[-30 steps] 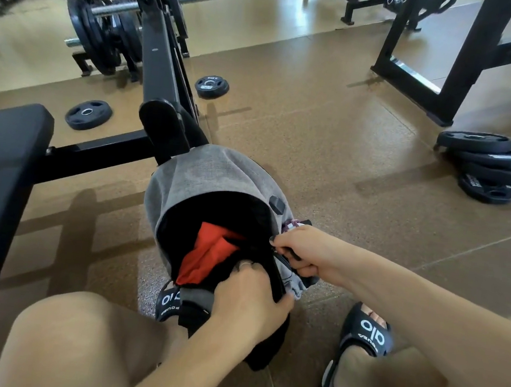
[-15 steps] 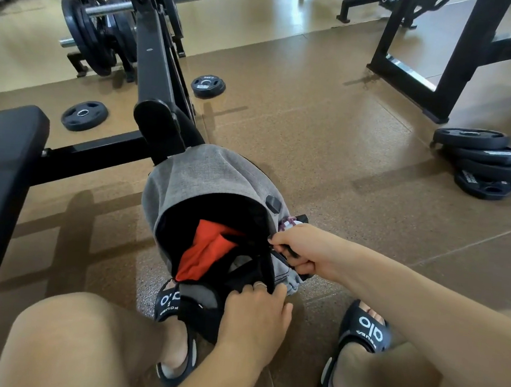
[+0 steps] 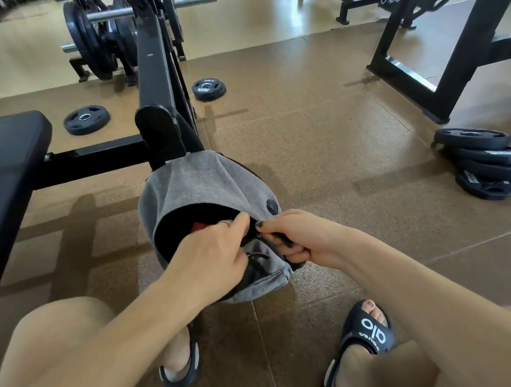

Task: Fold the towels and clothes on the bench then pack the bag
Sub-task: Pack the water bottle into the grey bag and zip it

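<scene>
Grey bag (image 3: 214, 186) on floor btwn the feet, just at 3 o'clock of the black worktop (image 3: 3, 175). Set there prob. so both hands reach in easy while sitting. Mouth of bag gaping toward the person, dark inside, w/ a bit of red cloth (image 3: 198, 227) peeking out, so some clothes look packed already.

Right hand (image 3: 293, 237) at 3 o'clock side of the opening, fingers (image 3: 279, 226) curled tight on the bag's edge, prob. on the black zip part; can't tell which bit exactly. Held so to keep the rim stiff.

Left hand (image 3: 211, 254) over the mouth, fingers bent & pinching the rim near the right hand. Looks like getting set to pull the zip shut.

Weight plates (image 3: 488, 165) stacked at 2 o'clock, well apart. Nothing seen on the worktop part in view.
</scene>
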